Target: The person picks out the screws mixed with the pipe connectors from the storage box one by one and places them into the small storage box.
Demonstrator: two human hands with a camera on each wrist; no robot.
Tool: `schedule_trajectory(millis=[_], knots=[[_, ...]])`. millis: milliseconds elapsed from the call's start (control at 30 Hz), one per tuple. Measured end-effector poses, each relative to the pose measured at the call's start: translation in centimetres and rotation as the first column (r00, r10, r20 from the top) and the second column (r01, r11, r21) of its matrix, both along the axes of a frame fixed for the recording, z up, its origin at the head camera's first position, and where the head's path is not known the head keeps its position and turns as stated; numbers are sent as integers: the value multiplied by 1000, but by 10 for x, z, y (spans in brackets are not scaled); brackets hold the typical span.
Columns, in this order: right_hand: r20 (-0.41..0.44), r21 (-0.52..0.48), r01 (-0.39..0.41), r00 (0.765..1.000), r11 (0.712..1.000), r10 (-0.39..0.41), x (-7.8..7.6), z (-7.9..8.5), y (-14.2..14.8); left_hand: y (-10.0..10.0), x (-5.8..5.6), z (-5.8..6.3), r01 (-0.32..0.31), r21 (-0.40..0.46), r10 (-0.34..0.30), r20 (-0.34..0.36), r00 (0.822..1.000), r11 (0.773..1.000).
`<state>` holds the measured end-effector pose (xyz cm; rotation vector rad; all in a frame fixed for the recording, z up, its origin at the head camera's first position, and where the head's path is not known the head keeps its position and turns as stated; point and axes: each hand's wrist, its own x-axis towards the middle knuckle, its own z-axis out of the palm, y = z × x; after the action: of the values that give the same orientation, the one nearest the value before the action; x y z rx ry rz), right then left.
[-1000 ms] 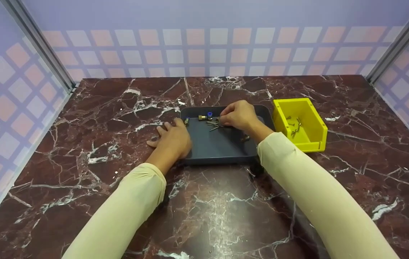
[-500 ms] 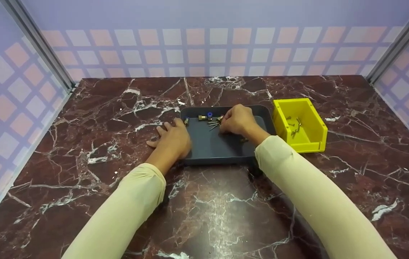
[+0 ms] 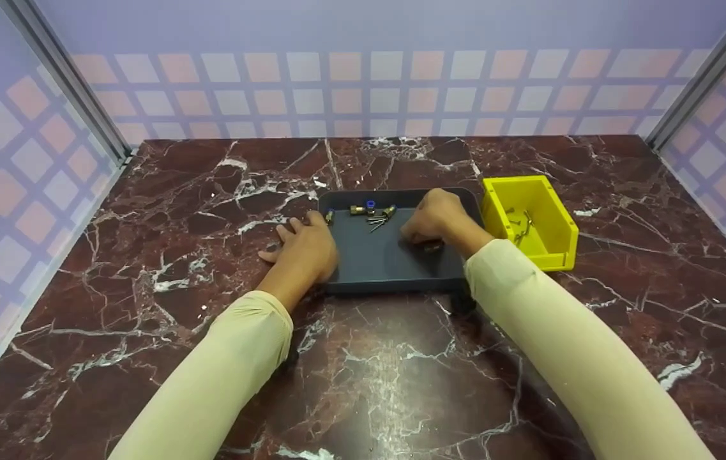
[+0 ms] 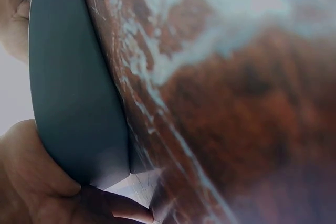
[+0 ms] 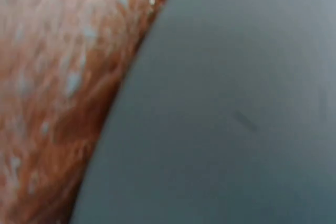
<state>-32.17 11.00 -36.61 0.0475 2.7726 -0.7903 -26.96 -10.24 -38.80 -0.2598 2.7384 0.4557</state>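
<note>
My left hand (image 3: 305, 249) rests against the left side of a dark grey tray (image 3: 369, 259), fingers spread over its edge. In the left wrist view the palm lies along the tray's outer wall (image 4: 79, 87). Inside the tray, my right hand (image 3: 439, 217) reaches down with bent fingers; I cannot tell whether they hold anything. Close under it lies a small brass piece (image 3: 433, 248). Brass fittings with blue ends (image 3: 360, 209) lie along the back, one more fitting (image 3: 389, 211) beside several screws (image 3: 377, 222). Another fitting (image 3: 329, 216) sits near the left fingertips.
A yellow open-front bin (image 3: 529, 223) with a few screws (image 3: 522, 223) stands right of the tray, close to the right forearm. Both stand on a dark red marbled tabletop (image 3: 209, 358). Panels with a square pattern (image 3: 363, 89) enclose the back and sides.
My right hand has moved from the screws toward the near right part of the tray. A brass fitting at the screws now shows uncovered. The left hand has stayed put.
</note>
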Motion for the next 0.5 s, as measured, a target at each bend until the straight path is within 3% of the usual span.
schedule_trajectory(millis=[133, 233, 367, 500], knots=[[79, -107, -1, 997, 994, 10, -3, 0, 11, 1, 0, 0, 3, -9, -3, 5, 1000, 1000], [153, -271, 10, 988, 963, 33, -4, 0, 19, 1, 0, 0, -5, -11, 5, -2, 1000, 1000], [222, -495, 78, 974, 865, 39, -4, 1, 28, 2, 1, 0, -7, -10, 6, -12, 1000, 1000], [231, -627, 111, 972, 771, 49, -3, 4, 36, 1, 1, -1, -10, -5, 10, -18, 1000, 1000]])
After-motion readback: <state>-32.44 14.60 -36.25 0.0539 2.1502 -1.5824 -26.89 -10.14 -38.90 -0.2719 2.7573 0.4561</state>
